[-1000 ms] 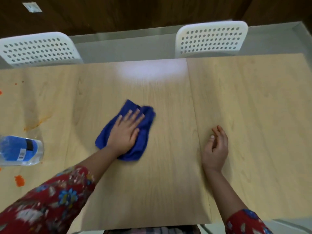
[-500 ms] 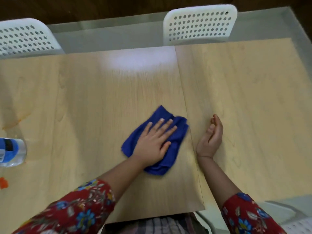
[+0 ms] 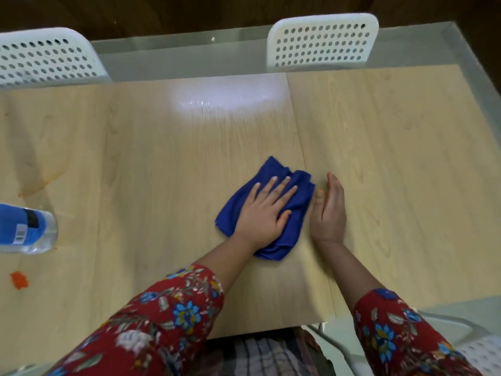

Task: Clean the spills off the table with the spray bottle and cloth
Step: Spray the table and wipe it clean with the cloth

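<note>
Left hand (image 3: 264, 213): fingers spread flat on crumpled blue cloth (image 3: 295, 185), light wood table (image 3: 162, 158). Right hand (image 3: 329, 210): uncurled, empty, just beside the cloth

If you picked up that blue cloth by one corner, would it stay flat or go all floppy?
Probably floppy. The blue cloth is bunched into soft folds under the left hand, so it would likely droop and unfold. It looks thin, so probably light. Pushed flat on the smooth table, it should slide easily.
</note>
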